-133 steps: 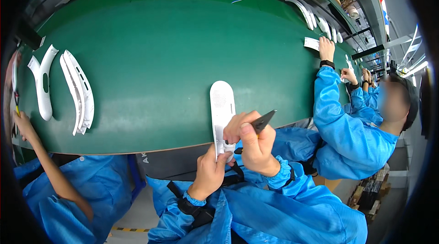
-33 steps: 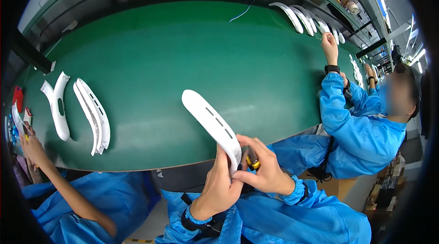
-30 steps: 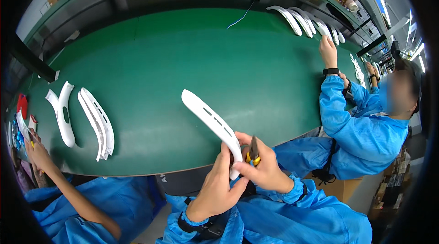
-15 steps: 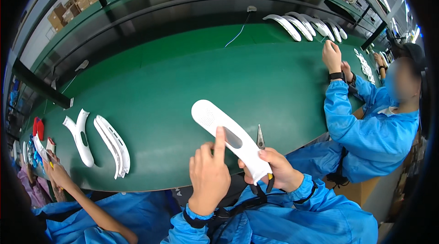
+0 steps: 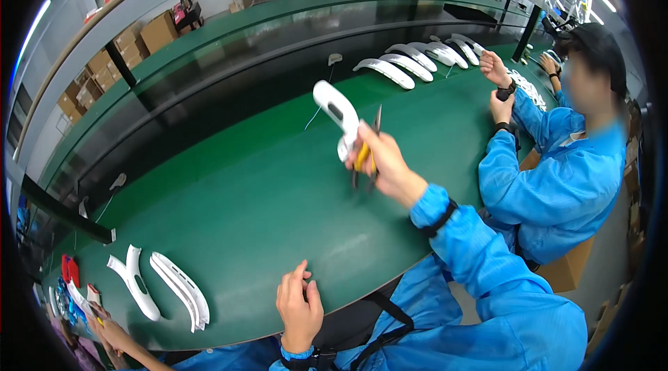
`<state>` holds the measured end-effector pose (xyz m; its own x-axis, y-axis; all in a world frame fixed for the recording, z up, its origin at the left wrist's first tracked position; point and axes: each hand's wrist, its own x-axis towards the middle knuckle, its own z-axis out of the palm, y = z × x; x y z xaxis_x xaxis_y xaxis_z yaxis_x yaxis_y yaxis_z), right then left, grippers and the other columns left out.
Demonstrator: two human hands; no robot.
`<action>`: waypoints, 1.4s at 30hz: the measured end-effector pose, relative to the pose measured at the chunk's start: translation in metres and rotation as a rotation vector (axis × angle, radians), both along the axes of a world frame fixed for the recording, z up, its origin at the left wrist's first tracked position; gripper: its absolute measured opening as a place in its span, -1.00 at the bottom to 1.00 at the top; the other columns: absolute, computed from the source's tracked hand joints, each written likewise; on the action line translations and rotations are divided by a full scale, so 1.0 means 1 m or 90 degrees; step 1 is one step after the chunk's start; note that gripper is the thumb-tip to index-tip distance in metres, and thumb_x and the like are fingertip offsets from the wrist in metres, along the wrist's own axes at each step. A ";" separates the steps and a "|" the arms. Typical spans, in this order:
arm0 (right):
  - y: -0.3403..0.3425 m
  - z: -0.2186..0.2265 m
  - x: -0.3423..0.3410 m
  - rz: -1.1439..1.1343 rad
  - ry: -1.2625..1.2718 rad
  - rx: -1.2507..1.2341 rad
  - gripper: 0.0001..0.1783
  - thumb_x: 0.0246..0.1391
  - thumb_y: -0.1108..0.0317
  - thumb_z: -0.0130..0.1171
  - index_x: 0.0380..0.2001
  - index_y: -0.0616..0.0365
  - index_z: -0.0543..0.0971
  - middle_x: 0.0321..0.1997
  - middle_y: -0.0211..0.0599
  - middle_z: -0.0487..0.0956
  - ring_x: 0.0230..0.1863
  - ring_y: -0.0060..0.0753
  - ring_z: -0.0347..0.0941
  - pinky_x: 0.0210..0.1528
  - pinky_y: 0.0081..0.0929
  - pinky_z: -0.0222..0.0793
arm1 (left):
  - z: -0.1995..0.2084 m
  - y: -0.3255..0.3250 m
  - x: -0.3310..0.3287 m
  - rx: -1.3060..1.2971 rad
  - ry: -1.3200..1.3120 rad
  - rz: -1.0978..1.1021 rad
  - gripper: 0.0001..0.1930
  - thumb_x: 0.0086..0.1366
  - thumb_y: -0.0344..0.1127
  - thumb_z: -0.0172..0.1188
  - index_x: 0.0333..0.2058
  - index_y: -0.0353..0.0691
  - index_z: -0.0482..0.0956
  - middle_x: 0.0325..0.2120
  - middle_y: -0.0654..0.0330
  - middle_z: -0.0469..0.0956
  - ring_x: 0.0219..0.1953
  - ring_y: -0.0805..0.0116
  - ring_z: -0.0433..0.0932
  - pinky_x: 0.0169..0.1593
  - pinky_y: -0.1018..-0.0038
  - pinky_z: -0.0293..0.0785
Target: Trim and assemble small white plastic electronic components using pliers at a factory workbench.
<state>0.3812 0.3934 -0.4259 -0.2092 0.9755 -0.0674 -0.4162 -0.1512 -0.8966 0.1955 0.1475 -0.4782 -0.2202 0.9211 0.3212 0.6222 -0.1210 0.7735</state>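
My right hand is raised over the middle of the table, gripping a curved white plastic housing with a dark oval opening. The same hand also holds long-nose pliers with yellow and black handles, their jaws pointing up. Close to the table's front edge is my left hand, empty, with its fingers loosely bent and apart. To its left on the green table lie a Y-shaped white part and a pair of long curved white shells set side by side.
A row of curved white shells lies at the far right. A co-worker in blue sits at right; another person's hand works at far left near a red object. A black post stands at the left.
My right hand has carried the housing and pliers up and away from me, over the table. My left hand has left the housing and dropped back toward the front edge. The view has shifted.
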 end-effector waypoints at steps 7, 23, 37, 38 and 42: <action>-0.011 -0.011 -0.003 0.084 -0.178 -0.039 -0.86 0.11 0.40 0.14 -0.28 0.22 0.50 -0.45 -0.35 0.51 -0.59 -0.49 0.45 -0.56 -0.47 0.38 | -0.003 -0.001 -0.004 0.016 -0.085 -0.001 -0.71 0.18 -0.68 0.01 -0.15 -0.35 0.57 -0.33 0.07 0.53 -0.42 0.30 0.50 -0.36 0.42 0.44; -0.120 -0.020 0.033 0.074 -0.523 0.242 -0.75 0.10 0.44 0.18 -0.14 0.28 0.50 -0.42 -0.38 0.48 -0.38 -0.56 0.39 -0.33 -0.52 0.36 | 0.016 -0.009 -0.029 0.044 -0.013 0.055 -0.81 0.21 -0.65 0.06 -0.28 -0.30 0.60 -0.36 0.07 0.45 -0.40 0.20 0.46 -0.35 0.42 0.39; -0.137 -0.027 0.043 0.054 -0.291 0.083 -0.74 0.23 0.43 0.03 -0.05 0.31 0.43 -0.42 -0.40 0.47 -0.41 -0.58 0.44 -0.33 -0.57 0.42 | 0.039 -0.059 -0.151 -0.115 0.468 0.518 -0.40 0.08 -0.47 0.28 0.15 -0.25 0.38 0.02 -0.06 0.42 0.03 -0.10 0.43 0.04 0.12 0.35; -0.137 -0.029 0.042 0.060 -0.282 0.086 -0.74 0.22 0.45 0.03 -0.05 0.32 0.42 -0.42 -0.40 0.46 -0.42 -0.59 0.43 -0.33 -0.55 0.44 | 0.036 -0.063 -0.157 -0.169 0.443 0.535 -0.39 0.10 -0.46 0.28 0.17 -0.23 0.36 -0.01 -0.04 0.46 0.01 -0.09 0.47 0.01 0.12 0.39; -0.136 -0.031 0.040 0.075 -0.266 0.092 -0.74 0.20 0.46 0.05 -0.06 0.35 0.43 -0.44 -0.43 0.42 -0.44 -0.60 0.42 -0.38 -0.57 0.44 | 0.012 -0.072 -0.191 -0.138 0.452 0.552 -0.46 0.11 -0.47 0.25 0.12 -0.21 0.42 -0.28 0.00 0.56 -0.24 -0.04 0.56 -0.22 0.12 0.43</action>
